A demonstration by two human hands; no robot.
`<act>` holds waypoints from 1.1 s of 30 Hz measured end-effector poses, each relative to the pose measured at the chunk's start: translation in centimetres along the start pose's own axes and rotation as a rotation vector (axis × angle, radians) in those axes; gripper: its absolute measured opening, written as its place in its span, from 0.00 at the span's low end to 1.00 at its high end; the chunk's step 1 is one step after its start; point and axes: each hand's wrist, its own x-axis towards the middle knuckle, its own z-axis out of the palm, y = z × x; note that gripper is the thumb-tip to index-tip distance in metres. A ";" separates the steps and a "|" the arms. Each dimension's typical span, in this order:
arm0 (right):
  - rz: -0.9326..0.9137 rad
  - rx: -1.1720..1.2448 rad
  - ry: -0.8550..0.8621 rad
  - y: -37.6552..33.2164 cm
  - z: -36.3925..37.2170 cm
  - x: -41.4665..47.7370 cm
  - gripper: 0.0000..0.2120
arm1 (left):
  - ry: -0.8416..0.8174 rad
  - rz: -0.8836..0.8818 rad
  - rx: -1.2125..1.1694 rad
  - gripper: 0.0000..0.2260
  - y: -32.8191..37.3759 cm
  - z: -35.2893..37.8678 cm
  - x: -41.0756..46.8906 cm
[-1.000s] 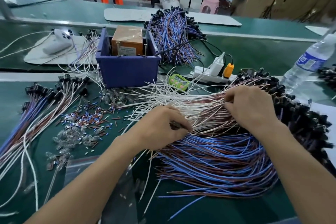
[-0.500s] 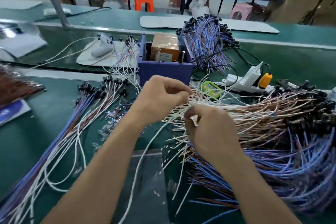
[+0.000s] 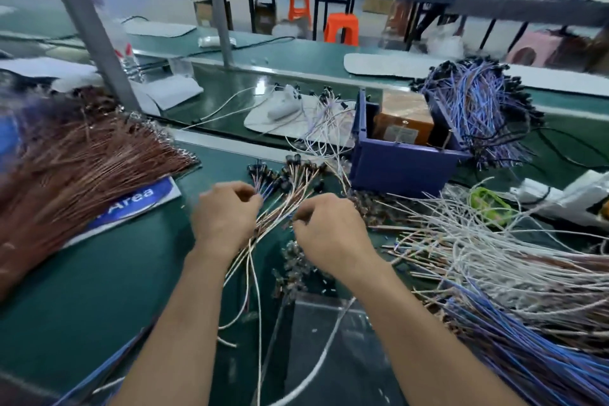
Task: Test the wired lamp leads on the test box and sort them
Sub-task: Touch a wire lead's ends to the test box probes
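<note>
Your left hand [image 3: 227, 219] pinches the lead bundle [image 3: 286, 195] at the middle of the table [image 3: 99, 273]; your right hand [image 3: 329, 231], fingers curled, seems to pinch it too.

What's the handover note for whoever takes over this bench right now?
Left hand: pinches wires of the small bundle of leads, which lies left of the blue bin.
Right hand: fingers curled at the same bundle; whether it grips is hidden.
Test box: sits in the blue bin, neither hand at it.
Big pile of leads: spread to the right of the hands.
Done: probably only the small bundle is sorted.
Left: most likely the whole big pile, to test at the box and sort.
</note>
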 end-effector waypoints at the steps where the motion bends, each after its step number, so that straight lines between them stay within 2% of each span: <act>1: 0.009 0.012 0.001 -0.1 0.3 0.3 0.09 | -0.007 0.018 0.006 0.07 0.0 0.4 -0.1; 4: 0.038 0.032 0.001 -0.3 0.9 1.3 0.10 | 0.014 0.065 0.011 0.07 0.2 1.2 -0.1; 8: 0.037 0.072 0.028 -0.7 1.2 3.0 0.11 | 0.066 0.018 -0.092 0.09 0.0 1.6 0.0; 12: 0.042 0.262 0.072 -1.0 1.9 4.2 0.12 | 0.124 -0.101 -0.342 0.08 -0.2 1.3 0.3; 15: 0.072 0.437 0.051 -1.3 2.8 4.3 0.10 | 0.132 -0.113 -0.470 0.07 0.1 1.1 0.3; 18: 0.111 0.677 -0.001 -1.7 3.5 4.4 0.09 | 0.082 -0.090 -0.554 0.10 0.6 1.2 0.3; 20: 0.129 0.742 -0.007 -1.8 3.7 4.6 0.10 | 0.037 -0.080 -0.607 0.12 0.8 1.3 0.3; 23: 0.190 0.830 -0.004 -1.9 3.5 5.1 0.09 | -0.013 -0.071 -0.662 0.10 0.9 1.6 0.1; 26: 0.296 1.022 -0.032 -1.7 3.2 5.9 0.08 | -0.052 -0.058 -0.690 0.10 0.8 1.8 0.0; 31: 0.320 1.072 -0.058 -1.5 2.8 6.6 0.09 | -0.139 -0.031 -0.717 0.05 0.6 2.0 0.1; 33: 0.342 1.099 -0.070 -1.3 2.7 6.8 0.07 | -0.164 -0.037 -0.719 0.06 0.5 2.0 0.2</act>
